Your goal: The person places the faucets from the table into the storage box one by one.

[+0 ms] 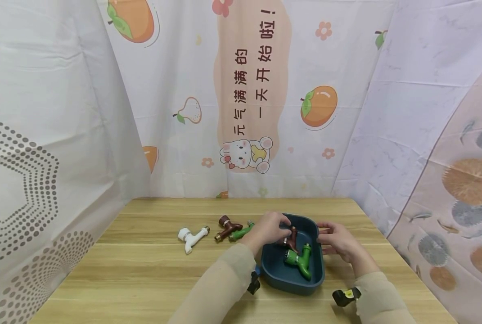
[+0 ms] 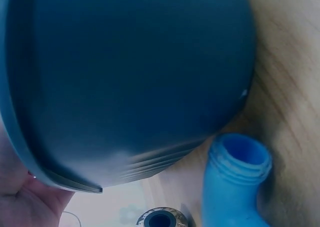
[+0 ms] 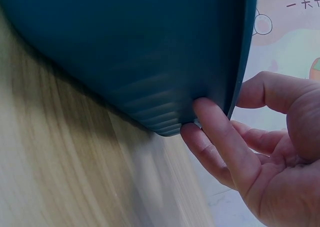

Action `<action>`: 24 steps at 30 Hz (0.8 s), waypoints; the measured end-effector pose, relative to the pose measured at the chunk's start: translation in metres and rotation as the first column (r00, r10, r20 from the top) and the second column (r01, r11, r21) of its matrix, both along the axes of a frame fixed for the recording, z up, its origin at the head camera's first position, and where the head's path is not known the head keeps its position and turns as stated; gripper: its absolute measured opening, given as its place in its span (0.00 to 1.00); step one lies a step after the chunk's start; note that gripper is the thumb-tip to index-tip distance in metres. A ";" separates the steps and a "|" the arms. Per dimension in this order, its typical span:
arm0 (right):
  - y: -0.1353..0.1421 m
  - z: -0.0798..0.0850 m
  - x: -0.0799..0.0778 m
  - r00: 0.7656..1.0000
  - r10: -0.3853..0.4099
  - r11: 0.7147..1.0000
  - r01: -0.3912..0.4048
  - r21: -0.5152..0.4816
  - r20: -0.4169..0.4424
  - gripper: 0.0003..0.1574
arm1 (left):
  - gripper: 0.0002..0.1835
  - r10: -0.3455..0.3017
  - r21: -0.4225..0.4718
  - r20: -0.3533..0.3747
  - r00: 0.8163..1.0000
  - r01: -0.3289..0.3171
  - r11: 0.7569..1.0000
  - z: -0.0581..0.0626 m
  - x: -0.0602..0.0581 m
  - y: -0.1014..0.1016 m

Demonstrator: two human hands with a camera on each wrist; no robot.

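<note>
My left hand [image 1: 270, 230] reaches over the left rim of a dark blue bin [image 1: 291, 287], its fingers at a brown faucet [image 1: 293, 238] inside. Whether they hold that faucet is hidden. A green faucet [image 1: 303, 261] lies beside it in the bin. At the bin's right side is my right hand [image 1: 339, 240]. In the right wrist view, its fingers [image 3: 220, 132] press the outer wall near the rim while another digit touches the rim's edge. Close to the bin's left wall lies a blue faucet [image 2: 232, 187], mostly covered by my left forearm in the head view.
Left of the bin on the wooden table [image 1: 143, 279] lie a white faucet [image 1: 193, 237], a second brown faucet [image 1: 227, 228] and a second green faucet [image 1: 241, 231], partly behind my left hand. Printed curtains [image 1: 176, 148] hang behind the table and on both sides.
</note>
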State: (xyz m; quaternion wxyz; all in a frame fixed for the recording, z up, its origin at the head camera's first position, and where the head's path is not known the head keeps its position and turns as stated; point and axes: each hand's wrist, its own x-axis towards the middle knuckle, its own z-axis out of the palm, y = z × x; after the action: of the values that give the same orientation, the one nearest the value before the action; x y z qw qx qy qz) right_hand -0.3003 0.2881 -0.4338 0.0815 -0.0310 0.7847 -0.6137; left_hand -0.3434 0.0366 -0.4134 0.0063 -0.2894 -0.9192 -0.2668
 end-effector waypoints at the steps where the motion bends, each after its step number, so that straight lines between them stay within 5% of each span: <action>1: 0.000 0.000 0.000 1.000 0.000 1.000 0.000 -0.002 0.001 0.39 | 0.14 -0.001 0.006 0.000 1.000 0.001 1.000 0.000 0.000 0.000; 24: 0.000 0.001 0.000 1.000 -0.008 1.000 0.008 0.009 0.010 0.39 | 0.18 -0.004 0.065 -0.050 0.999 0.008 0.998 0.016 0.007 -0.035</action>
State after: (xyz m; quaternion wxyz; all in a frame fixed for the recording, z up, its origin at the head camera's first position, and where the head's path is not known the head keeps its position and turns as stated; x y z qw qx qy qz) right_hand -0.3007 0.2884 -0.4327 0.0832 -0.0246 0.7870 -0.6108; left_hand -0.3360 0.0013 -0.3972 0.0378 -0.2984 -0.9088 -0.2891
